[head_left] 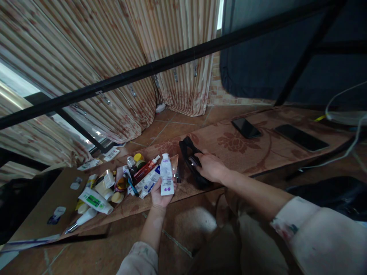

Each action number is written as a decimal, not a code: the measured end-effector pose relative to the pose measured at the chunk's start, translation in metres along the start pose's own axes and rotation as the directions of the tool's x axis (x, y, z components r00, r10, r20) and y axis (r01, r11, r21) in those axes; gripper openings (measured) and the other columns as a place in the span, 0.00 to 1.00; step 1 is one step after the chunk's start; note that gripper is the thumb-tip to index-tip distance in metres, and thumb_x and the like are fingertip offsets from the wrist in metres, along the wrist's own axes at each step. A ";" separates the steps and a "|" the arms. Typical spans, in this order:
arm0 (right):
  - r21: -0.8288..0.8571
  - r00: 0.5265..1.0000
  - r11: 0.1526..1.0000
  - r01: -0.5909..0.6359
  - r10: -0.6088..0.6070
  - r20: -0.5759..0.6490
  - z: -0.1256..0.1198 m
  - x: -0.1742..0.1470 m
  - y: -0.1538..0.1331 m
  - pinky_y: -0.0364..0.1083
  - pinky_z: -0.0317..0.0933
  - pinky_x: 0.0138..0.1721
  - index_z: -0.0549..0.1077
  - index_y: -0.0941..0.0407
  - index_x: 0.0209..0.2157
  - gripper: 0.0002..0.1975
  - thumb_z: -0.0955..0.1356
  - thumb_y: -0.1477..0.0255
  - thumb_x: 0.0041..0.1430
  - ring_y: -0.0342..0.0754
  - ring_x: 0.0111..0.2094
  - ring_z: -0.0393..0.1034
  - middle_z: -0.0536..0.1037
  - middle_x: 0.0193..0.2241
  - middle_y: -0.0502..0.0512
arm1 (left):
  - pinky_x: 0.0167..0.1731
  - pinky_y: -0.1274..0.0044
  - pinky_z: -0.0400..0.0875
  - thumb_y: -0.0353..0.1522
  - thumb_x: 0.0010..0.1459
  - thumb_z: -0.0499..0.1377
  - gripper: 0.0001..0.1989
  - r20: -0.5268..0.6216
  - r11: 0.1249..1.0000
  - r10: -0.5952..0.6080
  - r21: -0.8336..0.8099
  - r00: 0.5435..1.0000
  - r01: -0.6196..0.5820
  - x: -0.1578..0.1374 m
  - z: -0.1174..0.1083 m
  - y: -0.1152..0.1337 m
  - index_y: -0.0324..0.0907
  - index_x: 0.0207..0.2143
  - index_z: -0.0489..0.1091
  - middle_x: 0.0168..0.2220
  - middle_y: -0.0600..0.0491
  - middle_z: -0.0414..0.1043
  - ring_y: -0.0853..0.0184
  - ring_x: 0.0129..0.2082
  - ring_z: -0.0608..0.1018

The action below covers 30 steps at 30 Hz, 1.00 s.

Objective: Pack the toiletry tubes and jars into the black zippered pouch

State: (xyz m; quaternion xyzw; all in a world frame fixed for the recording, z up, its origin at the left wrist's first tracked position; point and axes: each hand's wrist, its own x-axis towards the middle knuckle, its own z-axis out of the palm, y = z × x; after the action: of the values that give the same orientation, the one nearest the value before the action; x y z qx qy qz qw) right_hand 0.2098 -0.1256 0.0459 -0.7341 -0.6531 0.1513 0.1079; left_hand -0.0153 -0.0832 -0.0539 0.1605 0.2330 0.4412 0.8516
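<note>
The left hand (161, 195) is clamped on a white tube (166, 173) with purple lettering, gripping its lower half with the cap end pointing away from the person. The right hand (210, 167) is apart from the left, located to its right, at the opening of a black pouch (187, 147). Its fingertips meet a dark, shiny item (195, 160) at that opening; whether they are closed on the item or on the pouch cannot be told. The pouch lies between the white tube and the right wrist, on the patterned cloth (226, 147).

Just left of the left hand lie a blue-and-white tube (149, 182) and a red spray bottle (146, 169). Farther left are a green-labelled tube (96, 200) and a cardboard box (61, 198). Beyond the right hand, to its right, are two phones (246, 127) with dark screens.

The left palm is hidden by the white tube. The pouch's interior is mostly obscured by shadow and the right hand. Small print on the white tube is illegible. Several containers left of the left hand overlap and cannot be identified. Both sleeves are cut off at the frame edge.
</note>
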 end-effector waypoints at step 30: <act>-0.014 1.000 1.000 0.008 -0.008 -0.008 -0.002 -0.002 0.000 0.49 0.61 0.42 0.66 0.55 0.50 0.19 0.62 0.69 0.56 0.55 0.42 0.70 0.67 0.47 0.62 | 0.36 0.72 0.72 0.42 0.60 0.51 0.19 0.005 1.000 -0.025 -0.010 1.000 0.025 0.000 0.000 0.000 0.41 0.47 0.69 0.38 0.48 0.73 0.70 0.29 0.73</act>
State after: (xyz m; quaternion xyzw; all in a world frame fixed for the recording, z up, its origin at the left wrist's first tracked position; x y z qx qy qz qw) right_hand 0.2103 -0.1274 0.0475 -0.7330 -0.6565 0.1433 0.1060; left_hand -0.0155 -0.0828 -0.0541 0.1545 0.2307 0.4314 0.8584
